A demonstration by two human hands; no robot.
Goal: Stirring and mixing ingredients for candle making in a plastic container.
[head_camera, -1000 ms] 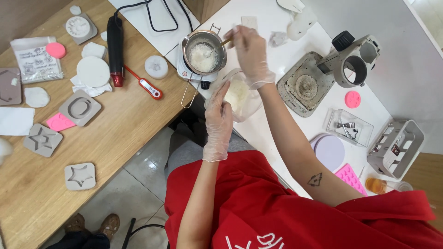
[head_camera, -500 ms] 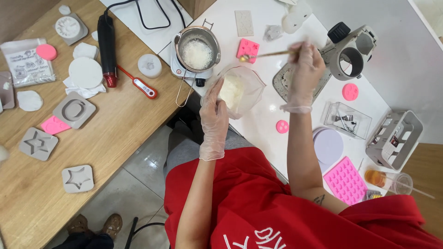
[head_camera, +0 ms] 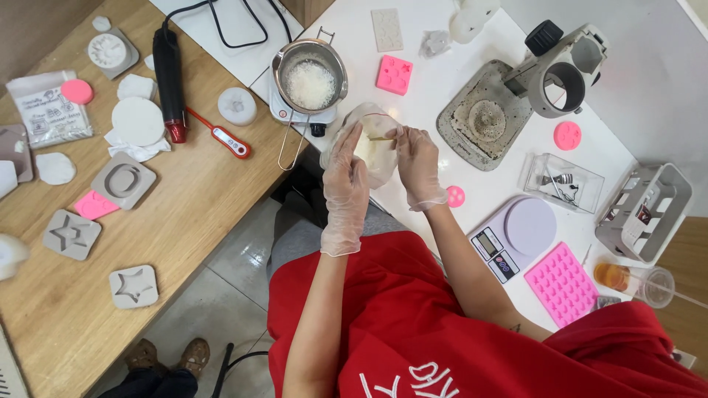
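Both my hands wear thin clear gloves. My left hand [head_camera: 345, 173] holds a clear plastic bag [head_camera: 372, 121] of white flakes from its left side. My right hand [head_camera: 419, 163] is at the bag's mouth, gripping a small wooden spoon [head_camera: 381, 138] that dips into the bag. Just beyond the bag, a metal pot [head_camera: 310, 74] holding white flakes sits on a small white hotplate [head_camera: 284, 110] at the edge of the white table [head_camera: 442, 88].
On the white table are a pink mould [head_camera: 394, 74], a stand with a ring [head_camera: 553, 74], a digital scale [head_camera: 516, 236], a pink tray mould [head_camera: 564, 284], a clear box [head_camera: 564, 180]. The wooden bench [head_camera: 184, 214] carries a heat gun [head_camera: 168, 74], red thermometer [head_camera: 221, 136] and grey moulds [head_camera: 124, 179].
My right hand came back from the right side of the table to the bag's mouth with the wooden spoon. The left hand stayed on the bag.
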